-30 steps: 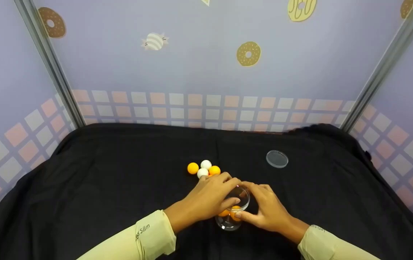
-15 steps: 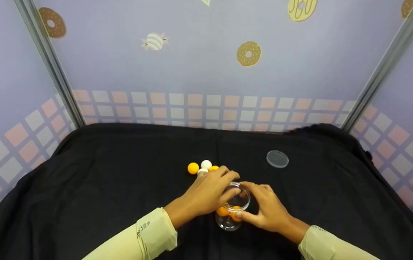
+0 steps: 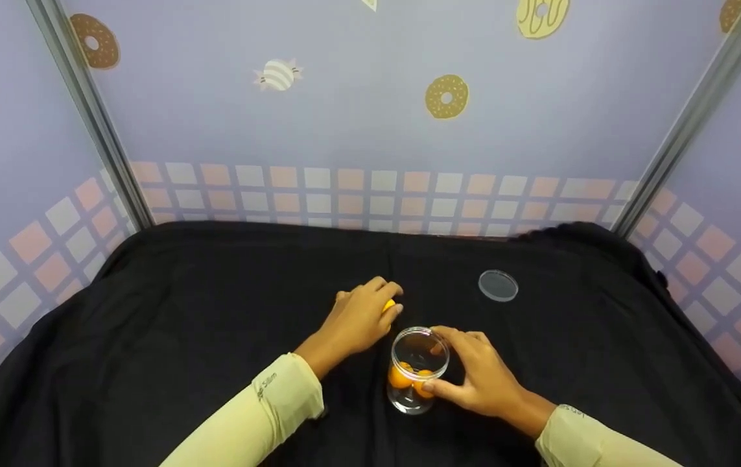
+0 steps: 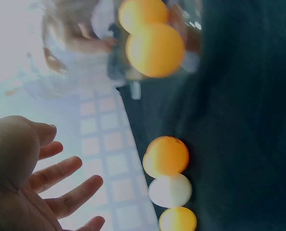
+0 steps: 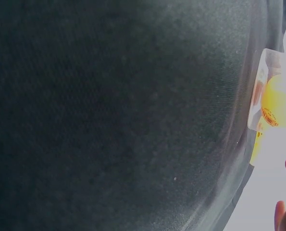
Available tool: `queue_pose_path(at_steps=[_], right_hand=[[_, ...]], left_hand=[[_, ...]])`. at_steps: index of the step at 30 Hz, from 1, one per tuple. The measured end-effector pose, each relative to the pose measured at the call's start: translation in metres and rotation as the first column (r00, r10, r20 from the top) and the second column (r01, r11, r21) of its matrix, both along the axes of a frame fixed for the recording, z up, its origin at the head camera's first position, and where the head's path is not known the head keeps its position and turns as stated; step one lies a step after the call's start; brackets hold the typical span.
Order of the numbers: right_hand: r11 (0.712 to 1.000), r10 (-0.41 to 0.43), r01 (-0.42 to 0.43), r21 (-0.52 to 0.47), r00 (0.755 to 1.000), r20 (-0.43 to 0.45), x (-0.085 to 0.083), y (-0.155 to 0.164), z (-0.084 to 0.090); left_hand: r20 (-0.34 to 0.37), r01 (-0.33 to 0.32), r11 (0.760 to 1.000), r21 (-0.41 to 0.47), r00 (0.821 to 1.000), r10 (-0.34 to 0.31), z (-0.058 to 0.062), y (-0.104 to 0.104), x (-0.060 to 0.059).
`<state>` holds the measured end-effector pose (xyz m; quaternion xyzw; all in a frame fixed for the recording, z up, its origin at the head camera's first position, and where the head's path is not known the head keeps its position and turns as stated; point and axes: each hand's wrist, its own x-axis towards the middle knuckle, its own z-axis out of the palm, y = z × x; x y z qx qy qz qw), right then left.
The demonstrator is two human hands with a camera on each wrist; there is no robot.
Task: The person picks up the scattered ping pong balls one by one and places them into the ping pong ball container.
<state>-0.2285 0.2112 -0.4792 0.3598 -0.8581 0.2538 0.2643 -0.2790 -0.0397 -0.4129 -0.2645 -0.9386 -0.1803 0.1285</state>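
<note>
In the head view my left hand [image 3: 354,318] reaches over a cluster of table tennis balls, mostly hidden beneath it. One orange ball [image 3: 388,305] shows between its thumb and fingers. The left wrist view has the fingers apart with nothing between them; an orange ball [image 4: 167,155], a white ball [image 4: 170,190] and another orange ball [image 4: 178,220] lie in a row beyond. With thumb and fingers round the rim, my right hand [image 3: 487,383] holds an upright clear jar [image 3: 410,403]. Orange balls [image 3: 400,376] sit inside it.
A clear round lid [image 3: 498,286] lies flat on the black cloth [image 3: 214,311], behind the jar and to its right. Patterned panels [image 3: 357,117] enclose the back and sides, with metal posts [image 3: 101,130] at the corners.
My left hand has moved from above the jar's rim away to the back left, over the ball cluster. The right hand and the jar have stayed in place.
</note>
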Motion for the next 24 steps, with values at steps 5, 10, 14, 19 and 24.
queue_pose_path(at_steps=[5, 10, 14, 19, 24], right_hand=[[1.0, -0.005, 0.005, 0.004, 1.0, 0.01, 0.0, 0.0, 0.001], [1.0, 0.009, -0.009, -0.002, 1.0, -0.009, 0.0, -0.001, 0.001], [1.0, 0.008, -0.008, 0.001, 1.0, -0.016, -0.001, 0.0, 0.001], [1.0, 0.004, -0.004, 0.002, 1.0, -0.006, -0.001, 0.0, 0.0], [1.0, 0.001, -0.001, 0.0, 1.0, -0.002, 0.0, 0.001, 0.0]], left_hand=[[0.027, -0.036, 0.999, -0.008, 0.999, 0.036, -0.015, -0.001, -0.013], [0.024, -0.043, 0.998, -0.034, 0.999, 0.044, -0.028, -0.001, -0.019], [0.038, -0.046, 0.996, -0.07, 0.998, 0.048, -0.036, -0.002, -0.019], [0.062, -0.03, 0.992, -0.122, 0.997, 0.038, -0.05, -0.005, -0.019], [0.079, -0.013, 0.985, -0.174, 0.997, 0.027, -0.059, -0.008, -0.02]])
